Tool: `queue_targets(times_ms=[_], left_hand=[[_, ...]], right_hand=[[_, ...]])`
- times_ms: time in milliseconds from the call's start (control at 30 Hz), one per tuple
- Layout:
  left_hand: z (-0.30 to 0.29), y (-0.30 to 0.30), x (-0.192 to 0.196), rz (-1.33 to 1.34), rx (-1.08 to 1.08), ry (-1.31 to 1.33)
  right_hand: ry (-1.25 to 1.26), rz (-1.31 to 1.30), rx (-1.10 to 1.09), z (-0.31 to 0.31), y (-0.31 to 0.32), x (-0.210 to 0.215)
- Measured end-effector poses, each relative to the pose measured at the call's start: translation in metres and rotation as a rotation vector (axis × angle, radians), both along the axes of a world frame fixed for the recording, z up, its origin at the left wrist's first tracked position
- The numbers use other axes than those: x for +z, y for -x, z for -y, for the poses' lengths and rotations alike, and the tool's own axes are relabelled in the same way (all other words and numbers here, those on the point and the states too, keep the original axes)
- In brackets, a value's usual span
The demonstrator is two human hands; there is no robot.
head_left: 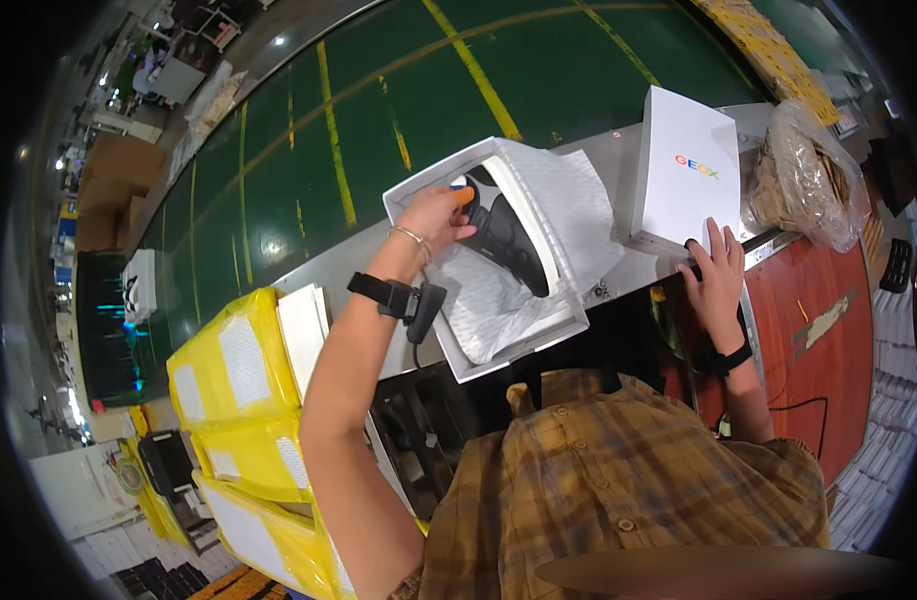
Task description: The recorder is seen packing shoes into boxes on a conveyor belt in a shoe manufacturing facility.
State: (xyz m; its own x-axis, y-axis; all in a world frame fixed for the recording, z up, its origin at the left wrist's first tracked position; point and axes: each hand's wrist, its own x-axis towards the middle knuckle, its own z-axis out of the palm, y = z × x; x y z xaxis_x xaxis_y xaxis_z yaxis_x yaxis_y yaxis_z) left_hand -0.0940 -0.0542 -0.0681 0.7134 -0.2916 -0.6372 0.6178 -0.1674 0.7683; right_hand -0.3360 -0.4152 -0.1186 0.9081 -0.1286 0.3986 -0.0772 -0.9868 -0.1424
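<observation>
A white shoe box (449, 345) stands without its lid, tilted, in front of me, lined with printed white tissue paper (479, 290). Inside lies a dark shoe (509, 240), and a white strip curves along its far side. My left hand (434, 220) reaches into the box with its fingers closed around one end of the shoe; something orange covers a fingertip. On the right, a white lid (684, 165) with coloured lettering rests on the metal ledge. My right hand (717, 270) has its fingers spread against the lid's near edge.
A green conveyor belt (399, 110) with yellow lines runs beyond the ledge. Yellow-wrapped packs (239, 370) are stacked at my left. A clear plastic bag with brown paper (809, 180) sits beyond the lid, beside a reddish-brown tabletop (819, 370).
</observation>
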Motion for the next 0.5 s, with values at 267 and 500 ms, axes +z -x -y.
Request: queue_targets(times_ms=[267,500], left_hand=[[-0.037,0.068,0.017,0.666,-0.212,-0.166],[-0.005,0.129,0.022,1.235,-0.812,-0.589]], right_hand=[[0.129,-0.041,-0.006,0.019,-0.025,0.011],[-0.167,0.230,0.138,-0.005,-0.049,0.079]])
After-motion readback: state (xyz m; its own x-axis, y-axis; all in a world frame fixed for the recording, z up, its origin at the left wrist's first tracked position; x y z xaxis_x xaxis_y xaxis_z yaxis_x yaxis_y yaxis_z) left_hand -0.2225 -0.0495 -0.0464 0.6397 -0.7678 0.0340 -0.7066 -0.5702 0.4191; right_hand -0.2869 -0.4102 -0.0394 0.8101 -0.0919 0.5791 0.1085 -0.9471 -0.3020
